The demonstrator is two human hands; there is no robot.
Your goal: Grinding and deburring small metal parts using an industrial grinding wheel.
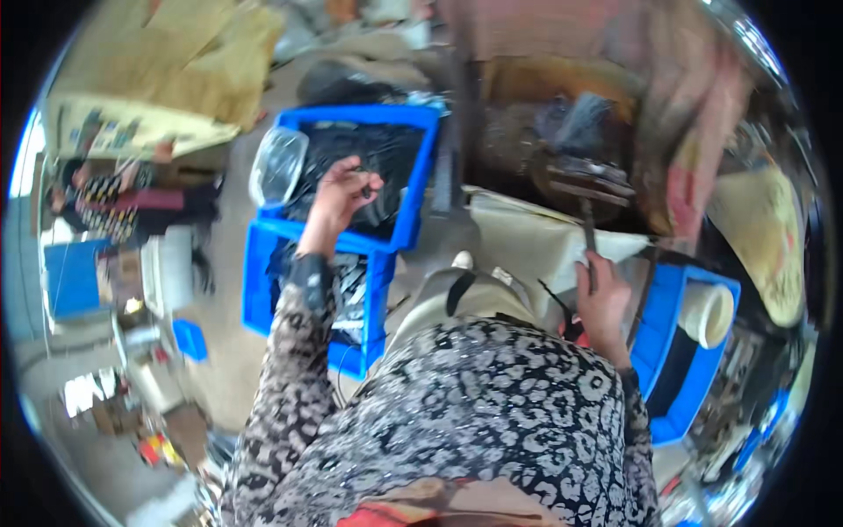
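While the left hand [338, 195] reaches out over the upper blue bin [420, 167] at the far left, its fingers are pinched narrow around a small dark part [365, 187] held just above the heap of black pieces [386, 158] that fills the bin. A clear plastic bag [277, 165] hangs over that bin's left wall. Just nearer, a second blue bin [259, 281] sits partly under the first, and the patterned sleeve [290, 369] of the left arm crosses over it. On the right, the right hand [604, 303] is closed around a thin dark metal handle [589, 241] that rises toward a blurred dark machine [571, 149] on the far side of the desk [527, 237], which is covered with a pale sheet. A thin black strip [553, 297] lies just left of this hand; whether it touches the hand cannot be told. To the right of the hand stands another blue bin [694, 369] with a white roll [707, 312] resting at its far end. Far left, on the floor, another person [114, 202] in dark patterned clothes is seated, well apart from the bins.
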